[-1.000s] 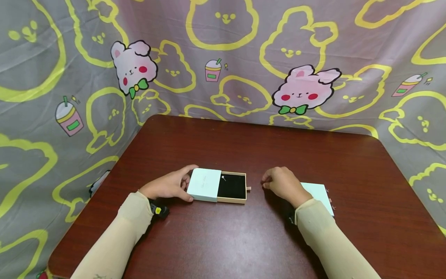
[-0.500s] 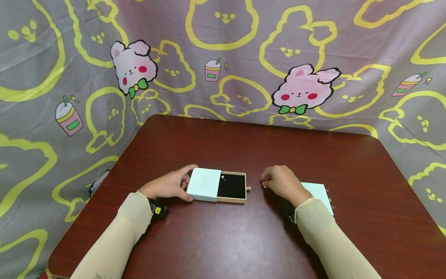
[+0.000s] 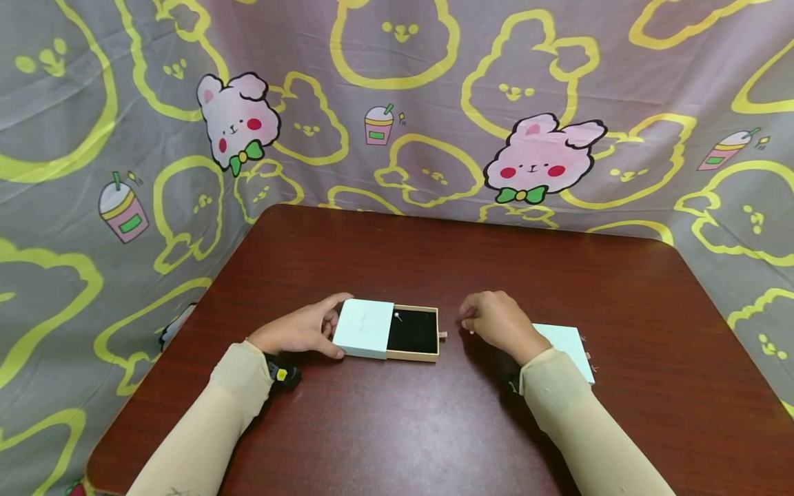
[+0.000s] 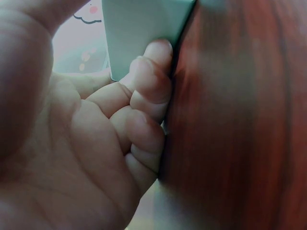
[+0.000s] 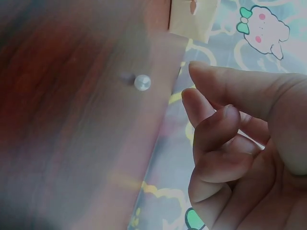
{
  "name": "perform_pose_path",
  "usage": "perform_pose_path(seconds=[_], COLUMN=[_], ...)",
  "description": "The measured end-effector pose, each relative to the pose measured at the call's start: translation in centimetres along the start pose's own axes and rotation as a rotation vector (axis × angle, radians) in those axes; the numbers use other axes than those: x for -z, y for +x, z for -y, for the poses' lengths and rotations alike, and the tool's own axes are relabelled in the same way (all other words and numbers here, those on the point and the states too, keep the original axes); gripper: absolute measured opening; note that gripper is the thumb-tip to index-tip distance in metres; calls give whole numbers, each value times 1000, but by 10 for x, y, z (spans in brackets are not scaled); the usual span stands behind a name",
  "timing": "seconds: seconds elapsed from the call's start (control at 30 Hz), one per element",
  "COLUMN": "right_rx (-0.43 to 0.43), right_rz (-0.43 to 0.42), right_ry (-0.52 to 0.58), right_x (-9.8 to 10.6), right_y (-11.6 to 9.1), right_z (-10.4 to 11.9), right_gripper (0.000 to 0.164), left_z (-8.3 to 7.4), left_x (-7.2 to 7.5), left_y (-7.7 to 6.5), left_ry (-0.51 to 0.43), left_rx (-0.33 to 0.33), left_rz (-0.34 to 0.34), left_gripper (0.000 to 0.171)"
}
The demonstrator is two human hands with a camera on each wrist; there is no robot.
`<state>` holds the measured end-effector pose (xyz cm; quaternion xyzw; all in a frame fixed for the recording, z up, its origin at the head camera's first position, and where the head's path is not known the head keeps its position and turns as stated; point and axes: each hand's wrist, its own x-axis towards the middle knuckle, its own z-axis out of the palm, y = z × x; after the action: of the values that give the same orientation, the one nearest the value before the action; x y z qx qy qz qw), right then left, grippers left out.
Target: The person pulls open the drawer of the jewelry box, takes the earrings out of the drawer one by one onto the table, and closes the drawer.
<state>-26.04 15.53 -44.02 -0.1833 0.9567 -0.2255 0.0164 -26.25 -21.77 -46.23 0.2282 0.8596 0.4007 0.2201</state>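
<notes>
A pale mint sliding box [image 3: 367, 329] lies on the table, its drawer pulled out to the right. Black padding [image 3: 412, 332] lines the drawer, and a small pearl earring [image 3: 398, 316] sits near its upper left. My left hand [image 3: 298, 327] grips the box's left end, thumb at the front corner; in the left wrist view, curled fingers [image 4: 148, 81] touch its side. My right hand [image 3: 499, 322] hovers right of the drawer, thumb and index close together. A second pearl earring [image 5: 142, 82] hangs just below these fingertips; its thin upper part is too fine to see.
A second mint box [image 3: 566, 348] with small ribbon ends on its right side lies partly behind the right wrist. A pink pull tab [image 3: 442, 335] sticks out from the drawer. A patterned cloth [image 3: 434, 89] encloses the dark wooden table [image 3: 397, 427] at back and sides.
My right hand has drifted slightly left toward the drawer, and a pearl now shows under its fingertips. The left hand and the box have stayed in place.
</notes>
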Motion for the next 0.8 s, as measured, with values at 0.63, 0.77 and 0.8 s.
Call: perform_pose_path(seconds=[0.63,0.77,0.8], right_rx=[51,43,38], right_rz=[3,2,3], right_ry=[16,10,11], right_x=[3,2,2], right_y=[10,12,12], right_z=[13,17,18], right_gripper=[9,9,9], left_z=[1,2,2], left_x=[0,0,0], left_y=[-1,0,0], left_ry=[-14,2,8], left_rx=[0,-4,-4], left_rz=[2,-3,-4], left_gripper=[101,101,101])
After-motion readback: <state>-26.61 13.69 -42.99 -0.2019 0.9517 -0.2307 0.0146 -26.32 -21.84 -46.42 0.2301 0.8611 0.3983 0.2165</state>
